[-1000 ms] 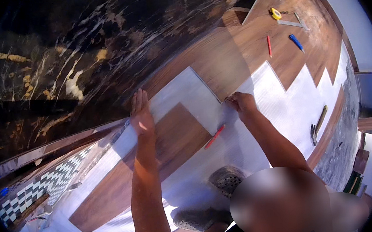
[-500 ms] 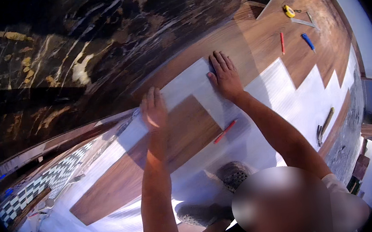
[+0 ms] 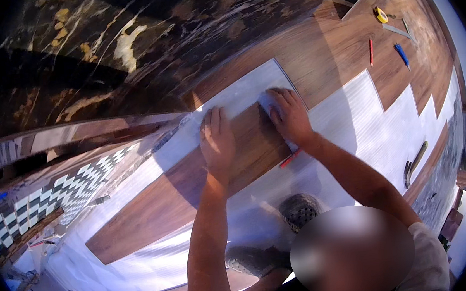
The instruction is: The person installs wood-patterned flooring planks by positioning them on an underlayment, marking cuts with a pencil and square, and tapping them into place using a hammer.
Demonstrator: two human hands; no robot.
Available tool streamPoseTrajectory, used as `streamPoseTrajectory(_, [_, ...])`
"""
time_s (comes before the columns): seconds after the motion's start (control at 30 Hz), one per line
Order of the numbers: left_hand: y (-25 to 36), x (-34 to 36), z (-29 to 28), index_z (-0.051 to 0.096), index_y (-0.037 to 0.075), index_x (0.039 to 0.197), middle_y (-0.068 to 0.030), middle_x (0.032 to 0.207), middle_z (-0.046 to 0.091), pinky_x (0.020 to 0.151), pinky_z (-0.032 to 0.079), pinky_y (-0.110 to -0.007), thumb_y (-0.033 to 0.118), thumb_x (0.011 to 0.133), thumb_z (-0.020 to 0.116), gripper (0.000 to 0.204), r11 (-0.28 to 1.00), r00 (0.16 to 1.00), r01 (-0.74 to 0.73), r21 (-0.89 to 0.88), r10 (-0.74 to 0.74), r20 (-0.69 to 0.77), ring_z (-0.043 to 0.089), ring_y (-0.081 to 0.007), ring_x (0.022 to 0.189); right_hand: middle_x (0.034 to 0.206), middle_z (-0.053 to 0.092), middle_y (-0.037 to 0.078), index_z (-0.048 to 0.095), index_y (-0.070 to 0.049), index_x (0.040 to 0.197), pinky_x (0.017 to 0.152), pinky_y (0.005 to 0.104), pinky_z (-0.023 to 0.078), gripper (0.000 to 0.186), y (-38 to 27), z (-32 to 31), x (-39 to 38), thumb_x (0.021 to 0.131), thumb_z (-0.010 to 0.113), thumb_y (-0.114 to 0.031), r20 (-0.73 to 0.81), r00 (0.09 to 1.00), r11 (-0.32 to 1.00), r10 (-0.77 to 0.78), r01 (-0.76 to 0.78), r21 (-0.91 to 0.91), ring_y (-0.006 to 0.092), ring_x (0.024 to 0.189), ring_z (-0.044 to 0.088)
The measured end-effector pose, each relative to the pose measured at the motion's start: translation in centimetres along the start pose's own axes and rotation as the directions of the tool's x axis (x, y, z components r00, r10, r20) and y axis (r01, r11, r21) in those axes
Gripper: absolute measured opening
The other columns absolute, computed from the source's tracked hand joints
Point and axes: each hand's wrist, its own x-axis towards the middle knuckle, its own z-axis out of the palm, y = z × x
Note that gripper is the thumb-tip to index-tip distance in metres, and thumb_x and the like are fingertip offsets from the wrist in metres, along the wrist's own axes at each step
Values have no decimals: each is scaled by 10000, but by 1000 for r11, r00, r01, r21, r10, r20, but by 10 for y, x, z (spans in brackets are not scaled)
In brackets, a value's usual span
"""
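A loose brown wood-look floor plank [image 3: 154, 205] lies slantwise on white ribbed underlay [image 3: 349, 128]. My left hand [image 3: 219, 144] rests on the plank, palm down, with its fingertips at the far long edge. At the plank's right end is my right hand [image 3: 293, 118], its fingers spread and a little bent, thumb apart. That hand partly hides the plank's end corner. Beyond both hands, a bare strip of underlay runs up to the laid brown flooring [image 3: 313, 48]. A red pencil [image 3: 289, 159] lies against the plank's near right corner.
Dark veined marble-look panelling [image 3: 177, 33] borders the far left side. On the laid planks are a yellow tape measure [image 3: 381, 14], a metal square [image 3: 397, 31], another red pencil [image 3: 371, 52] and a blue utility knife [image 3: 401, 56]. A hammer [image 3: 414, 166] lies at right on the underlay.
Both hands have come back from the bare underlay strip toward me, onto the plank and its right end. The view has shifted slightly.
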Motion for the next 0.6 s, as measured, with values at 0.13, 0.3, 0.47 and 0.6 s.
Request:
streamPoseTrajectory(0.13, [4, 0, -9, 612, 5, 1251, -132, 1376, 548, 1102, 401, -436, 83, 856, 630, 403, 999, 999, -28, 41, 27, 28, 520, -309, 1260, 1206, 562, 223, 530, 9, 1276, 996, 492, 424, 448, -22, 6, -47, 862, 629, -129, -33, 973, 974, 227, -226, 14, 421, 1121, 510])
streamPoseTrajectory(0.3, [-6, -6, -5, 579, 8, 1305, -134, 1409, 529, 1140, 362, -430, 115, 880, 622, 440, 991, 994, 9, 137, -25, 111, 476, -299, 1317, 1141, 585, 238, 563, 23, 1208, 963, 487, 440, 378, -41, 17, -69, 877, 622, -151, 71, 924, 921, 377, -382, 79, 425, 1087, 537])
streamPoseTrajectory(0.47, [-5, 8, -21, 571, 15, 1316, -149, 1409, 524, 1127, 372, -434, 133, 902, 621, 434, 995, 993, -85, 61, 79, 92, 499, -323, 1287, 983, 609, 251, 562, 33, 1146, 866, 519, 481, 359, -17, 31, -56, 879, 619, -200, 109, 898, 900, 427, -434, 50, 451, 942, 588])
streamPoseTrajectory(0.6, [-12, 1, -31, 602, 4, 1270, -160, 1379, 544, 1097, 394, -450, 148, 920, 616, 379, 999, 998, -53, 4, 53, 25, 522, -345, 1257, 930, 649, 260, 629, 44, 1051, 846, 510, 500, 375, -20, 26, -47, 898, 596, -296, 161, 871, 867, 463, -483, 121, 444, 922, 620])
